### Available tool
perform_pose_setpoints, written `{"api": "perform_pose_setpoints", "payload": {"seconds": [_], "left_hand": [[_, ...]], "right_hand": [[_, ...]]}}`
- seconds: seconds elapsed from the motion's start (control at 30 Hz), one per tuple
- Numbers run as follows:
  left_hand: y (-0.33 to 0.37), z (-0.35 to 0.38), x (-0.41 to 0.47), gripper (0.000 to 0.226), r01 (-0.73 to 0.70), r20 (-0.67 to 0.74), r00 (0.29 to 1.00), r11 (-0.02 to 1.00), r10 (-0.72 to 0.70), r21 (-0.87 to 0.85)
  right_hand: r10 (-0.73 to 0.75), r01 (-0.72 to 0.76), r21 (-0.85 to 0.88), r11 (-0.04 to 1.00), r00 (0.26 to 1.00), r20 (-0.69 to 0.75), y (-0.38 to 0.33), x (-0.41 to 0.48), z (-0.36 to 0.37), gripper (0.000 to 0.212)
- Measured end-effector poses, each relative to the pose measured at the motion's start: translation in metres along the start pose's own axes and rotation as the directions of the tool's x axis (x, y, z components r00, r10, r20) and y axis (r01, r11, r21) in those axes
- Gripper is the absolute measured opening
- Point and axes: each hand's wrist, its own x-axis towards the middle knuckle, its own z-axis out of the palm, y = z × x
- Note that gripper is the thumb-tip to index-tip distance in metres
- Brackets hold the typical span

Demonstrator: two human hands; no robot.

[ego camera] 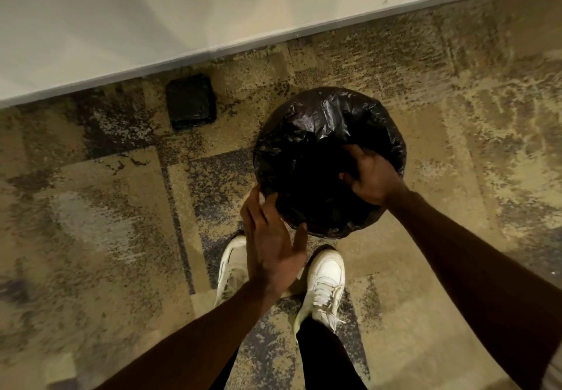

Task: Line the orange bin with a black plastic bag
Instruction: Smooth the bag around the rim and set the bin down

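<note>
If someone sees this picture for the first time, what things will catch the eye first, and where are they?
The eye goes first to the shiny black bag in the middle, spread over a round bin so fully that no orange shows. Next come the two hands: the right hand reaches into the bag's opening, and the left hand rests open against the near edge. Below them are white shoes on patterned carpet, and a flat black packet lies by the wall.

Two bare forearms, no sleeves, watch or rings showing on left hand [270,246] or right hand [372,177]. White lace-up sneakers [327,283], slightly scuffed, on both feet. Black trousers [322,356] above them.
</note>
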Motion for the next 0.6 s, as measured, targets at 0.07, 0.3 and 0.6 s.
{"api": "perform_pose_setpoints", "payload": {"seconds": [0.07,0.3,0.6], "left_hand": [[0.002,0.003,0.000,0.075,0.177,-0.035,0.982,0.968,-0.186,-0.176],[0.019,0.021,0.029,0.067,0.726,0.420,0.622,0.286,-0.661,-0.626],[0.012,0.030,0.041,0.024,0.784,0.574,0.469,0.017,-0.671,-0.620]], "right_hand": [[-0.024,0.037,0.056,0.998,0.974,-0.227,-0.011,-0.012,0.005,0.050],[0.575,-0.136,0.597,0.791,0.501,-0.647,-0.032,-0.081,0.040,0.039],[0.768,0.013,0.903,-0.429,0.531,0.358,-0.030,-0.103,0.087,0.067]]}}
